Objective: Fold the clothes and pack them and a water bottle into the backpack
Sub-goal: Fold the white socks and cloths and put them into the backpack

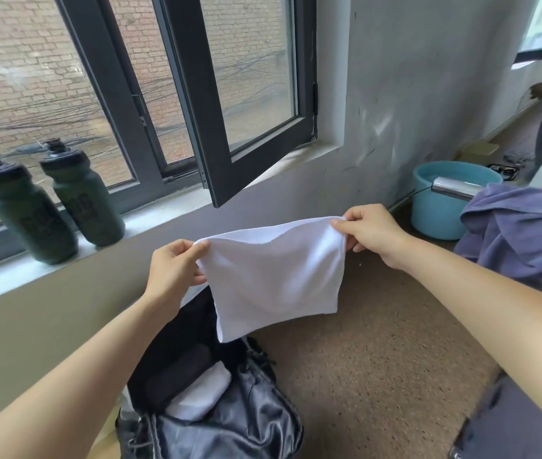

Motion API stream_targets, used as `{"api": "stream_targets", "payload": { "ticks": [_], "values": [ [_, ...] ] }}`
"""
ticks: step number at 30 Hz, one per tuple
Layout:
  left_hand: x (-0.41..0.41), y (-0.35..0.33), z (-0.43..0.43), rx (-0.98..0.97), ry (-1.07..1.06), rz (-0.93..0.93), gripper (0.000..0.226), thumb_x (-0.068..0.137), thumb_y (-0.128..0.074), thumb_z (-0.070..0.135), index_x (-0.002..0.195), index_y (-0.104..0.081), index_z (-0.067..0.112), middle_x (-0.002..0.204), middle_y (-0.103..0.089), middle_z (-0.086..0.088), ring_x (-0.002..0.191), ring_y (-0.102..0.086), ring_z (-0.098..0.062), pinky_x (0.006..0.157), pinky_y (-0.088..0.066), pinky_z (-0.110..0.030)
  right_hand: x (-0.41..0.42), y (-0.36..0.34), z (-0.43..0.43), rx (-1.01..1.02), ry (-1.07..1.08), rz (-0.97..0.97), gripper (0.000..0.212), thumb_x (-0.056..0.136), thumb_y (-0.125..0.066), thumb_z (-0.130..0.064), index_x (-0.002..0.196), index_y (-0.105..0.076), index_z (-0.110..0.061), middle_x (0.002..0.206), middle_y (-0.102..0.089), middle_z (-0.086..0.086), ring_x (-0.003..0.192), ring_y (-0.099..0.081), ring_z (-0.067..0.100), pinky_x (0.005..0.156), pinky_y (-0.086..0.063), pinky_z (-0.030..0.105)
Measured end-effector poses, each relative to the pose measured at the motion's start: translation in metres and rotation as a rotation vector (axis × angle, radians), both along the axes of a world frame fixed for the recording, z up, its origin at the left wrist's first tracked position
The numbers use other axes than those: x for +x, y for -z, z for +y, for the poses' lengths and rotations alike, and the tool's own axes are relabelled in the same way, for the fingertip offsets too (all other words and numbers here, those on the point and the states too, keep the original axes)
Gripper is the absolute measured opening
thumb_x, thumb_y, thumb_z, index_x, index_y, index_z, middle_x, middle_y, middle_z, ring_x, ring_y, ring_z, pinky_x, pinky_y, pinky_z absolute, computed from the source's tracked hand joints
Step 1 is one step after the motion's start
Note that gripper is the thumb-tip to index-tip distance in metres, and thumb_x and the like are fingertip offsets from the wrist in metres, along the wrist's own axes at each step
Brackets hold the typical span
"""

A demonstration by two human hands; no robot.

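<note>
**Two hands hold a white cloth above the open backpack**

Both of our hands grip the same piece. Our left hand (173, 266) pinches one top corner of the white cloth (276, 279) between thumb and curled fingers, and our right hand (372, 233) pinches the other top corner the same way, a little higher. The cloth hangs doubled between them, its top edge sagging slightly and its lower edge free in the air.

Directly below it, the black backpack (230, 419) lies on the speckled brown floor (379, 359) with its main compartment open. Inside, a folded white piece (200, 395) lies beside a dark roll (180, 372); we cannot tell what the roll is.

To our left, two dark green water bottles (24, 210) (84, 193) stand upright side by side on the windowsill (150, 220), well apart from the pack. A dark-framed window sash (230, 127) swings inward above the sill.

To our right, a bluish-purple garment (528, 240) lies crumpled in a heap. Behind it, a light blue basin (442, 207) sits on the floor near the wall, with a shiny metal cylinder (455, 187) resting across its rim.
</note>
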State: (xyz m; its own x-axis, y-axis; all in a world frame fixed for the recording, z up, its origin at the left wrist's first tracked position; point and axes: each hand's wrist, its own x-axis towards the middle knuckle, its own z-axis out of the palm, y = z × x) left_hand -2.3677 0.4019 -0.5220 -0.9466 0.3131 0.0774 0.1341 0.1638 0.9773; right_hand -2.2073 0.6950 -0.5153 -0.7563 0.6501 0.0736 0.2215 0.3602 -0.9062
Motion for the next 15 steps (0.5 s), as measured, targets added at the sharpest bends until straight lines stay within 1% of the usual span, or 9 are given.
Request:
{"api": "stream_targets", "payload": {
  "ticks": [2, 3, 6, 8, 10, 12, 13, 15],
  "values": [
    [0.009, -0.004, 0.003, 0.014, 0.02, -0.026, 0.024, 0.096, -0.071, 0.021, 0.077, -0.063, 0.009, 0.064, -0.056, -0.003, 0.052, -0.053, -0.014, 0.052, -0.055, -0.022, 0.0, -0.004, -0.012, -0.053, -0.046, 0.033, 0.022, 0.096, -0.069, -0.023, 0.08, -0.068, -0.007, 0.071, -0.068, 0.006, 0.064, -0.064, 0.015, 0.051, -0.049, 0.02],
    [0.012, -0.005, 0.005, 0.018, 0.038, -0.046, 0.024, 0.096, -0.071, 0.02, 0.076, -0.062, 0.01, 0.063, -0.056, -0.003, 0.05, -0.053, -0.014, 0.052, -0.056, -0.022, -0.001, -0.006, -0.018, -0.08, -0.079, 0.05, 0.023, 0.096, -0.069, -0.023, 0.082, -0.068, -0.005, 0.071, -0.068, 0.007, 0.063, -0.063, 0.015, 0.052, -0.05, 0.02],
    [0.022, -0.006, 0.012, 0.023, 0.065, -0.118, 0.023, 0.096, -0.069, 0.02, 0.078, -0.06, 0.009, 0.063, -0.053, -0.005, 0.049, -0.052, -0.017, 0.051, -0.055, -0.024, -0.004, -0.008, -0.037, -0.16, -0.159, 0.089, 0.026, 0.097, -0.068, -0.025, 0.081, -0.067, -0.004, 0.071, -0.066, 0.009, 0.062, -0.063, 0.017, 0.057, -0.053, 0.027],
    [0.024, -0.006, 0.015, 0.046, 0.024, -0.145, 0.02, 0.095, -0.067, 0.02, 0.082, -0.058, 0.009, 0.061, -0.051, -0.004, 0.046, -0.048, -0.017, 0.049, -0.053, -0.024, -0.008, -0.008, -0.043, -0.199, -0.131, 0.119, 0.026, 0.097, -0.067, -0.026, 0.081, -0.065, -0.005, 0.071, -0.06, 0.012, 0.063, -0.058, 0.021, 0.06, -0.049, 0.029],
    [0.019, -0.007, 0.013, 0.046, -0.044, -0.129, 0.02, 0.095, -0.065, 0.019, 0.081, -0.053, 0.011, 0.062, -0.05, -0.005, 0.046, -0.046, -0.016, 0.049, -0.052, -0.023, -0.011, -0.006, -0.037, -0.138, -0.024, 0.138, 0.028, 0.096, -0.066, -0.026, 0.077, -0.063, -0.007, 0.07, -0.05, 0.011, 0.064, -0.048, 0.021, 0.061, -0.04, 0.029],
    [0.01, -0.005, 0.007, 0.011, -0.118, -0.11, 0.021, 0.093, -0.064, 0.017, 0.078, -0.05, 0.011, 0.065, -0.049, -0.008, 0.048, -0.045, -0.017, 0.046, -0.05, -0.021, -0.009, -0.002, -0.024, -0.009, 0.09, 0.102, 0.037, 0.094, -0.067, -0.027, 0.063, -0.053, -0.012, 0.063, -0.042, 0.009, 0.063, -0.041, 0.02, 0.06, -0.034, 0.03],
    [0.006, -0.002, 0.003, -0.02, -0.145, -0.109, 0.02, 0.091, -0.064, 0.015, 0.078, -0.05, 0.011, 0.067, -0.05, -0.009, 0.049, -0.045, -0.018, 0.045, -0.049, -0.021, -0.007, 0.001, -0.017, 0.016, 0.114, 0.064, 0.039, 0.094, -0.068, -0.027, 0.061, -0.052, -0.013, 0.062, -0.042, 0.009, 0.063, -0.043, 0.021, 0.059, -0.037, 0.031],
    [0.004, 0.003, -0.001, -0.078, -0.154, -0.123, 0.017, 0.088, -0.063, 0.014, 0.077, -0.051, 0.01, 0.069, -0.052, -0.009, 0.05, -0.047, -0.018, 0.046, -0.049, -0.022, -0.003, 0.008, -0.012, -0.014, 0.09, 0.003, 0.035, 0.095, -0.067, -0.027, 0.067, -0.058, -0.008, 0.066, -0.049, 0.012, 0.065, -0.052, 0.024, 0.056, -0.048, 0.034]
  ]
}}
